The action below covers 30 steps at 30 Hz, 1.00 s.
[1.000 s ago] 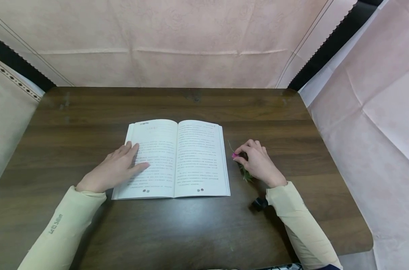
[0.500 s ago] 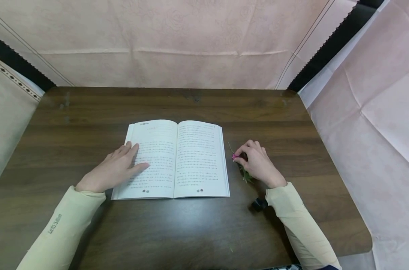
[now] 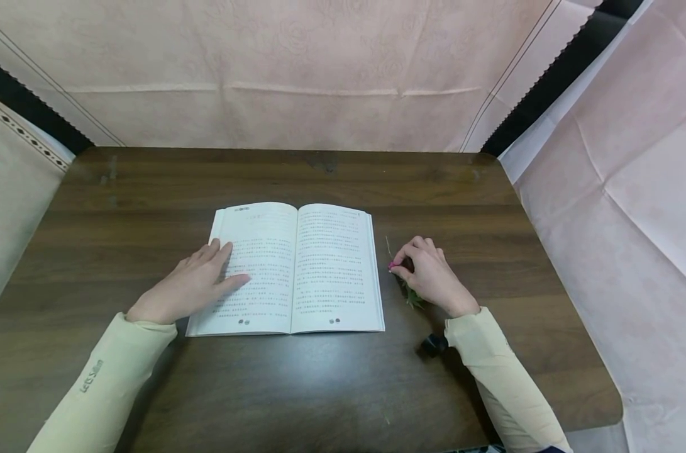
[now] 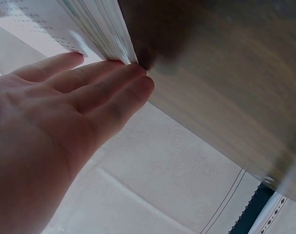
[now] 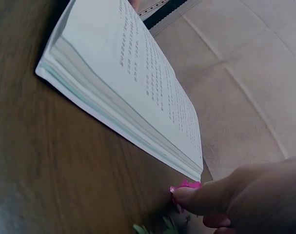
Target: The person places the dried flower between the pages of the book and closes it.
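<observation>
An open book (image 3: 331,270) with printed pages lies flat on the brown wooden table (image 3: 320,390). My left hand (image 3: 190,283) rests on the left page and its outer edge, fingers straight and thumb spread over the text. In the left wrist view its fingertips (image 4: 138,83) touch the book's page edges (image 4: 108,34). Right of the book, my right hand (image 3: 430,274) pinches a small pink flower (image 3: 393,265) between thumb and forefinger. Green leaves (image 3: 413,298) show below that hand, partly hidden by it. A thin stem (image 3: 388,246) sticks up beyond the fingers.
A small black object (image 3: 433,345) sits at the right wrist, by the sleeve. Pale pink cloth (image 3: 320,75) hangs behind the table, and more cloth (image 3: 631,220) lies along its right side. The table's rounded right front corner (image 3: 614,412) is in view.
The pink flower has turned slightly in the right hand's fingers, and the thin stem now stands more upright. The left hand and the book stay where they were.
</observation>
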Each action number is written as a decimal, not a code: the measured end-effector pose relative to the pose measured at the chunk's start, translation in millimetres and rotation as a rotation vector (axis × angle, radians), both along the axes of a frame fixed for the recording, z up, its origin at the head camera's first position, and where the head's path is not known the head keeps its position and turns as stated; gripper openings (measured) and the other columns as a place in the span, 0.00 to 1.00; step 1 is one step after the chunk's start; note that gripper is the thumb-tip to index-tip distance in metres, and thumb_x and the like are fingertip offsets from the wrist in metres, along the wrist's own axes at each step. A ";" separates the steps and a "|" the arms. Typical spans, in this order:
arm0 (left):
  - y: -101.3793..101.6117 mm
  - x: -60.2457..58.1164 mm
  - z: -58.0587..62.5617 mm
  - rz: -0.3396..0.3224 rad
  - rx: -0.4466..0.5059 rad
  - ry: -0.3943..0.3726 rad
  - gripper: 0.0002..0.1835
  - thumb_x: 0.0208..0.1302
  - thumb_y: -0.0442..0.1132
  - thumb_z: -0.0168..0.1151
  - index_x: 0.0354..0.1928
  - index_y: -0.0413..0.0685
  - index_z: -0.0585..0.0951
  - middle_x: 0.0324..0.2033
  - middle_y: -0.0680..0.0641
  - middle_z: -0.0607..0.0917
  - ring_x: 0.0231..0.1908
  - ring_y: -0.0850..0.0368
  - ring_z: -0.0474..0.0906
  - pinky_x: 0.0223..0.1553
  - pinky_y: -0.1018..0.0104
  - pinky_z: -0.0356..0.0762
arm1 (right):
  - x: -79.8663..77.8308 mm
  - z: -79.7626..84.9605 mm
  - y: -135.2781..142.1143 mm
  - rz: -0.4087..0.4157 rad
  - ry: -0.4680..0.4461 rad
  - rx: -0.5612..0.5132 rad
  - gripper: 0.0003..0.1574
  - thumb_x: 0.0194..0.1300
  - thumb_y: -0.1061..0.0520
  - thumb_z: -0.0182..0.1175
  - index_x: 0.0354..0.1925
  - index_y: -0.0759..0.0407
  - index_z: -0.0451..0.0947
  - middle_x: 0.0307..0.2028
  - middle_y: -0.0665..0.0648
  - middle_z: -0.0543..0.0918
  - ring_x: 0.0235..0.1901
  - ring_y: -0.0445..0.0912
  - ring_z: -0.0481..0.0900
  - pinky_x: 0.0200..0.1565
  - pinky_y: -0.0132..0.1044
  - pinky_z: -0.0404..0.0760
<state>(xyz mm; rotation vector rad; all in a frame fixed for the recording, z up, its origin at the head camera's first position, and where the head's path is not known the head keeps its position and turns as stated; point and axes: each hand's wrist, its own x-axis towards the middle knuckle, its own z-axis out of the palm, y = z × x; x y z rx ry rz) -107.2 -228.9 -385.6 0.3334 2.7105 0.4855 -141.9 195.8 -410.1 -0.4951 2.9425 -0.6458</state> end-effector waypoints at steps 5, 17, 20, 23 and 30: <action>-0.5 0.2 -0.3 0.000 0.003 0.002 0.53 0.64 0.71 0.46 0.74 0.33 0.51 0.72 0.29 0.48 0.71 0.30 0.43 0.65 0.31 0.44 | 0.5 2.0 -1.1 0.002 -0.011 -0.009 0.07 0.60 0.53 0.69 0.32 0.51 0.80 0.41 0.52 0.76 0.46 0.51 0.67 0.46 0.45 0.63; -0.4 0.2 0.1 -0.002 0.006 -0.002 0.54 0.64 0.72 0.44 0.74 0.32 0.50 0.72 0.28 0.48 0.71 0.29 0.43 0.65 0.31 0.44 | 1.2 4.8 2.7 -0.007 -0.075 -0.104 0.07 0.62 0.57 0.68 0.38 0.52 0.80 0.30 0.49 0.82 0.27 0.45 0.75 0.27 0.37 0.77; -0.6 0.1 -0.3 -0.004 0.005 0.000 0.54 0.64 0.72 0.44 0.74 0.32 0.51 0.72 0.28 0.48 0.71 0.29 0.43 0.65 0.31 0.44 | 1.1 5.6 3.0 0.000 -0.065 -0.108 0.11 0.62 0.58 0.67 0.44 0.55 0.81 0.32 0.50 0.83 0.29 0.44 0.76 0.29 0.36 0.77; -0.9 0.2 -0.4 -0.002 0.007 0.000 0.54 0.64 0.72 0.44 0.74 0.32 0.51 0.72 0.28 0.48 0.71 0.29 0.43 0.65 0.30 0.44 | 1.1 7.0 3.1 0.002 -0.052 -0.099 0.14 0.62 0.59 0.67 0.47 0.56 0.82 0.36 0.51 0.83 0.31 0.44 0.77 0.30 0.36 0.78; 0.1 1.2 0.5 0.004 0.008 -0.008 0.54 0.64 0.72 0.44 0.74 0.33 0.51 0.72 0.29 0.48 0.71 0.30 0.43 0.65 0.31 0.44 | 1.9 10.4 7.7 -0.003 -0.039 -0.084 0.06 0.63 0.57 0.66 0.40 0.52 0.84 0.39 0.50 0.80 0.40 0.48 0.73 0.46 0.45 0.72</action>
